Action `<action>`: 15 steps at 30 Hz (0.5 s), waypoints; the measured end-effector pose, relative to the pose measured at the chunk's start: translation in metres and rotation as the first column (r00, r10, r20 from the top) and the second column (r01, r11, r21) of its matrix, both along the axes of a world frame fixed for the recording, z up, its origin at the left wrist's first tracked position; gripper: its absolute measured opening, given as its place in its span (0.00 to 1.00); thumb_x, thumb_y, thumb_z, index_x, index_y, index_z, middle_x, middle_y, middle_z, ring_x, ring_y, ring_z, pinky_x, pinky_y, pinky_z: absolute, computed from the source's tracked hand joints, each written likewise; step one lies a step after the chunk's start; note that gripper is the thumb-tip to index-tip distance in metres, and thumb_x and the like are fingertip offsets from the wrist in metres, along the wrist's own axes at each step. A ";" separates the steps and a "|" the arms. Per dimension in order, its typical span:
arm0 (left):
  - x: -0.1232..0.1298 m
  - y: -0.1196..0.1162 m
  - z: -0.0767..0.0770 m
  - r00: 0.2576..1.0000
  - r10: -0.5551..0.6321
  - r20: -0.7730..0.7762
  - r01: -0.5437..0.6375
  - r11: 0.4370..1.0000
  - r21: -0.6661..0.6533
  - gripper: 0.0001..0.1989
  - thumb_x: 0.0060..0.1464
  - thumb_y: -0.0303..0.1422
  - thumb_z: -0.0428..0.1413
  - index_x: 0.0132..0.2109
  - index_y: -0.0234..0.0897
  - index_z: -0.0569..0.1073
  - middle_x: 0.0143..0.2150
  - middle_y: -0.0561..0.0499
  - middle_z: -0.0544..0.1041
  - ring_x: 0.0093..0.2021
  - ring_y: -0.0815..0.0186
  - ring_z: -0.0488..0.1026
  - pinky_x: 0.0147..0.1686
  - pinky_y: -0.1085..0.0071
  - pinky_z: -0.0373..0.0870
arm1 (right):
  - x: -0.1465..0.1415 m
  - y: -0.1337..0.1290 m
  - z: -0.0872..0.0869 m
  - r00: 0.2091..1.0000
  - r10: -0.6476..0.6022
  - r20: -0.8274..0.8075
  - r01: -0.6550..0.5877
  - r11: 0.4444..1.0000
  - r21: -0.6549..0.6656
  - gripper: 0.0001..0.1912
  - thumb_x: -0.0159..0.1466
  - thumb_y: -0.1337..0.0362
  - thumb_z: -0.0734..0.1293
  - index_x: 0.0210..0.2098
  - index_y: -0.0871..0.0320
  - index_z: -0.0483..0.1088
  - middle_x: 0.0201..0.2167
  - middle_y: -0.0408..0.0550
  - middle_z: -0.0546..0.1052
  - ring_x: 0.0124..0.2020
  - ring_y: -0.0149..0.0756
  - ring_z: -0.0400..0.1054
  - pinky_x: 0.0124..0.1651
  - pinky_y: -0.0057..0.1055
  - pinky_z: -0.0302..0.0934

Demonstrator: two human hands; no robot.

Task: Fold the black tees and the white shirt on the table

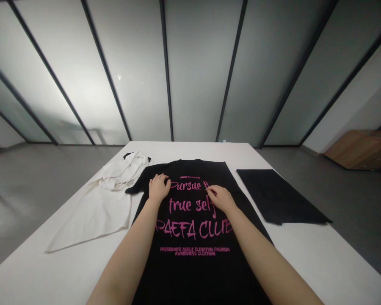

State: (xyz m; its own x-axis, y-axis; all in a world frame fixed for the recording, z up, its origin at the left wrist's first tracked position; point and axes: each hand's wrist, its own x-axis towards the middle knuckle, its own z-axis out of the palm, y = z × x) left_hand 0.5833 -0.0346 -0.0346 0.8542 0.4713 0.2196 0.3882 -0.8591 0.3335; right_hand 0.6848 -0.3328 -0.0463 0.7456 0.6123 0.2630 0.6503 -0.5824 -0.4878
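Note:
A black T-shirt (193, 275) with pink lettering lies spread on the white table, its collar toward the far edge. The left sleeve sticks out, while the right sleeve does not show spread out. My left hand (159, 187) rests on the shirt near that left sleeve, fingers apart and holding nothing. Over the upper lettering, right of the middle, is my right hand (220, 198), with its fingers drawn together on or just above the cloth. Whether it pinches any fabric is too small to tell.
A crumpled white garment (98, 212) with a black part at its far end lies left of the shirt. A folded black cloth (276, 195) lies at the right. The white table (190, 149) stands before frosted panels.

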 end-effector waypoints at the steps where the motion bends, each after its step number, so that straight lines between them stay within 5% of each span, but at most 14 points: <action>1: -0.005 0.004 0.004 0.999 0.042 0.030 -0.042 0.999 0.014 0.20 0.69 0.40 0.49 0.59 0.39 0.78 0.71 0.41 0.70 0.74 0.45 0.58 0.71 0.46 0.54 | 0.002 0.000 -0.001 1.000 -0.003 -0.014 0.003 1.000 0.018 0.16 0.72 0.61 0.61 0.44 0.54 0.81 0.44 0.47 0.84 0.44 0.39 0.77 0.48 0.32 0.65; 4: -0.022 0.026 0.016 0.939 0.315 0.134 -0.321 0.947 0.024 0.24 0.67 0.42 0.52 0.63 0.36 0.75 0.75 0.35 0.63 0.76 0.37 0.53 0.70 0.40 0.52 | 0.008 -0.001 -0.006 0.999 0.004 -0.053 0.001 0.996 0.090 0.15 0.71 0.59 0.62 0.43 0.53 0.81 0.44 0.47 0.85 0.43 0.40 0.77 0.48 0.33 0.66; 7: -0.036 0.061 0.026 0.830 0.556 0.040 -0.539 0.819 -0.199 0.33 0.65 0.45 0.51 0.67 0.23 0.68 0.69 0.20 0.67 0.71 0.30 0.62 0.65 0.36 0.59 | 0.012 -0.002 -0.011 0.995 0.001 -0.100 0.019 0.979 0.201 0.16 0.70 0.56 0.62 0.41 0.53 0.82 0.41 0.48 0.85 0.40 0.42 0.78 0.45 0.34 0.67; 11: -0.042 0.099 0.030 0.873 0.471 -0.127 -0.474 0.758 -0.448 0.25 0.61 0.44 0.55 0.49 0.22 0.78 0.56 0.16 0.77 0.64 0.29 0.71 0.62 0.41 0.65 | 0.016 -0.002 -0.015 0.989 -0.022 -0.146 0.063 0.956 0.288 0.16 0.69 0.54 0.63 0.40 0.52 0.82 0.37 0.48 0.85 0.37 0.42 0.77 0.42 0.35 0.67; 15: -0.036 0.103 0.023 0.898 0.429 -0.102 -0.401 0.697 -0.594 0.16 0.51 0.43 0.65 0.36 0.33 0.80 0.42 0.27 0.83 0.58 0.30 0.76 0.55 0.46 0.73 | 0.019 -0.004 -0.016 0.981 -0.046 -0.189 0.110 0.933 0.344 0.16 0.68 0.53 0.64 0.38 0.53 0.81 0.35 0.47 0.84 0.36 0.42 0.77 0.42 0.35 0.67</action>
